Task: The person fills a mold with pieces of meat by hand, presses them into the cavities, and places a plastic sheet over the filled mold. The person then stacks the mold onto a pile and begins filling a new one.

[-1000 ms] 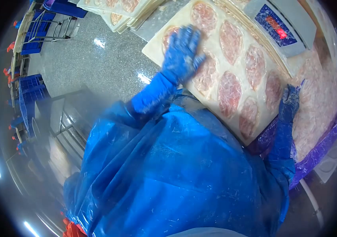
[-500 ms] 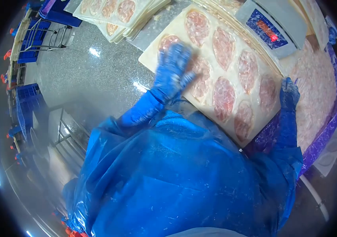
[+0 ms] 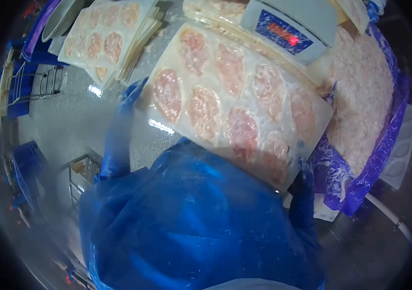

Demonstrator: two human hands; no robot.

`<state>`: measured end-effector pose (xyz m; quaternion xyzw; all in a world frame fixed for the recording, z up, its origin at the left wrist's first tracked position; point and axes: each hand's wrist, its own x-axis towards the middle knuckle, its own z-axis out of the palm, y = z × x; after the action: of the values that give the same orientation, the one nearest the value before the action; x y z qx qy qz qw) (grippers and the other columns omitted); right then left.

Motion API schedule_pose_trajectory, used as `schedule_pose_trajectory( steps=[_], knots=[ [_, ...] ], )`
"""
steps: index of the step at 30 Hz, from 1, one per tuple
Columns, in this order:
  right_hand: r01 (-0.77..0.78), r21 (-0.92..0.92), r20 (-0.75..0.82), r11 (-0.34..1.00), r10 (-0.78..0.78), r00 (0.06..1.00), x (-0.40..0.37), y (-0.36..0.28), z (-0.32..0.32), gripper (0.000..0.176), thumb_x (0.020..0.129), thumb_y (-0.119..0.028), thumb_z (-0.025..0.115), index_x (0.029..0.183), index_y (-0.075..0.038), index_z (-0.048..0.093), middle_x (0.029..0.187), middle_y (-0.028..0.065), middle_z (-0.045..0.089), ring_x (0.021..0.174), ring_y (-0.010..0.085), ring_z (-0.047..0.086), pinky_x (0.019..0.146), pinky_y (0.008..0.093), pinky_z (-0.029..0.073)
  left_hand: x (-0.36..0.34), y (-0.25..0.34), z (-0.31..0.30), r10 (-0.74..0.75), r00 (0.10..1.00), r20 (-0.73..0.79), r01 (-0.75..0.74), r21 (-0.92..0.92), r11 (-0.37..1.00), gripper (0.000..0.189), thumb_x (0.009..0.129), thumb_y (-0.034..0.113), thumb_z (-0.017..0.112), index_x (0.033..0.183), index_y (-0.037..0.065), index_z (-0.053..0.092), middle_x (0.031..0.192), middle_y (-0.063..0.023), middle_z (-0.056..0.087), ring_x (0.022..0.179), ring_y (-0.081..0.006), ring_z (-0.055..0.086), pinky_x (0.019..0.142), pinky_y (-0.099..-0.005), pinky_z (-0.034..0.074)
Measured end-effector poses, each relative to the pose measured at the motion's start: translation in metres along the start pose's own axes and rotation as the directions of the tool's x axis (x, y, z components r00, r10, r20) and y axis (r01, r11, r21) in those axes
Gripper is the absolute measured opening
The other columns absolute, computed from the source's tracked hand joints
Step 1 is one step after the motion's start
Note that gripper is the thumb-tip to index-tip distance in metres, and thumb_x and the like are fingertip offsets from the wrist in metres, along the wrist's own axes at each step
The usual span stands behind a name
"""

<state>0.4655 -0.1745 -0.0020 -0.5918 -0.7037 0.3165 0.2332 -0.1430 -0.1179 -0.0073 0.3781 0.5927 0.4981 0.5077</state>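
A white mould tray [image 3: 218, 113] lies in front of my body, with several oval hollows filled with pale pink minced meat [image 3: 206, 112]. My left hand [image 3: 137, 89], in a blue glove, is at the tray's left edge; its fingers are mostly hidden behind the tray. Near the lower right corner, my right hand [image 3: 303, 169] grips the edge, its gloved fingers dark and blurred. Behind the tray is a grey scale [image 3: 293, 29] with a lit red display. To the right, a heap of minced meat [image 3: 360, 96] rests on purple plastic sheeting [image 3: 377, 169].
Stacked filled trays [image 3: 104, 36] stand at the upper left on the metal table [image 3: 85, 108], beside a metal bowl [image 3: 63, 19]. More trays [image 3: 215, 24] lie behind the held one. Blue crates [image 3: 29, 162] and metal frames [image 3: 36, 79] are farther left. A pale pipe [image 3: 387, 217] runs at lower right.
My left hand has gone from the tray's meat-filled surface to its left edge. The right hand has moved down the right edge to the lower corner. The view has shifted.
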Motion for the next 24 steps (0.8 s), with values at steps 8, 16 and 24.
schedule_pose_trajectory(
  steps=[8, 16, 24],
  knots=[
    [-0.256, 0.518, -0.104, 0.816, 0.357, 0.928, 0.067, -0.022, -0.012, 0.045, 0.096, -0.018, 0.050, 0.137, 0.001, 0.053, 0.128, 0.0152, 0.063, 0.116, 0.0294, 0.061, 0.097, 0.0401, 0.050, 0.005, 0.074, 0.026, 0.011, 1.000, 0.004, -0.012, 0.165, 0.986, 0.051, 0.097, 0.015, 0.050, 0.146, 0.001, 0.047, 0.153, -0.0142, 0.043, 0.142, -0.0228, 0.039, 0.117, -0.0354, 0.029],
    [-0.205, 0.810, -0.110, 0.550, 0.486, 0.867, 0.285, 0.044, -0.137, 0.050, 0.100, -0.028, 0.047, 0.142, -0.001, 0.048, 0.136, 0.0144, 0.057, 0.124, 0.0285, 0.055, 0.099, 0.0396, 0.049, 0.213, 0.149, 0.107, 0.050, 0.996, -0.078, -0.075, -0.365, 0.928, 0.052, 0.096, 0.021, 0.059, 0.143, 0.000, 0.049, 0.126, -0.0105, 0.063, 0.114, -0.0204, 0.060, 0.110, -0.0357, 0.041],
    [-0.174, 0.828, -0.174, 0.533, 0.539, 0.824, 0.285, 0.061, -0.170, 0.057, 0.103, -0.039, 0.044, 0.147, -0.003, 0.043, 0.143, 0.0136, 0.052, 0.131, 0.0276, 0.049, 0.101, 0.0391, 0.048, 0.235, 0.080, 0.123, 0.164, 0.926, 0.341, 0.112, -0.660, 0.743, 0.030, 0.103, 0.033, 0.050, 0.124, 0.013, 0.059, 0.092, -0.0029, 0.062, 0.087, -0.0212, 0.063, 0.084, -0.0397, 0.055]
  ],
)
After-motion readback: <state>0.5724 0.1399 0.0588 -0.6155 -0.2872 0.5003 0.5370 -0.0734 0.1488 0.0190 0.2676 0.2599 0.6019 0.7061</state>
